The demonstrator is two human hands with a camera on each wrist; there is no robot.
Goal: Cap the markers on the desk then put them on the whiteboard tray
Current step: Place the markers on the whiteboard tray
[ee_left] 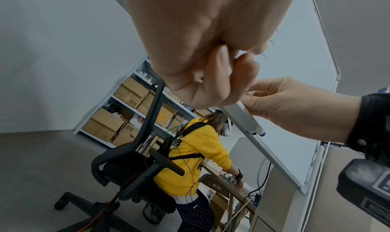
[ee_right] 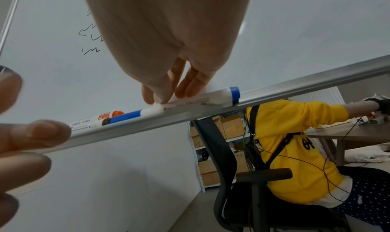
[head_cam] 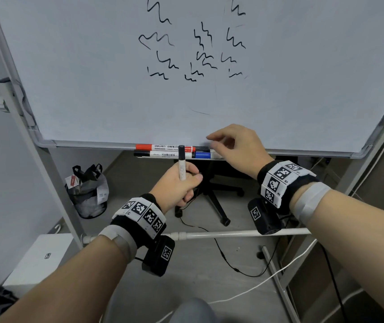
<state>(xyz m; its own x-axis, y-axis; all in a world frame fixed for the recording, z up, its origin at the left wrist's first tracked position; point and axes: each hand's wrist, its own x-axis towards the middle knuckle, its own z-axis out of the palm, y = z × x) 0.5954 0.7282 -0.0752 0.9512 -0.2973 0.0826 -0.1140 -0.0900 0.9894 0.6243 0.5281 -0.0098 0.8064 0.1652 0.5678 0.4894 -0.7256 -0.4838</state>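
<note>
**Markers at the tray**

From the head view we see our left hand (head_cam: 179,183) gripping a black-capped marker (head_cam: 181,163) upright, just below the whiteboard tray (head_cam: 302,152). Our right hand (head_cam: 235,148) rests curled fingers over the blue marker (head_cam: 202,155) lying beside the red marker (head_cam: 163,147).

From the right wrist, fingertips (ee_right: 162,98) touch its smooth white barrel in the metal channel.

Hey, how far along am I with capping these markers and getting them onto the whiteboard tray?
Done: a red marker and a black marker lie capped in the whiteboard tray. In hand: your right hand is setting the blue marker into the tray. Left: your left hand grips another capped black marker upright, not yet placed. The desk is out of view.
</note>
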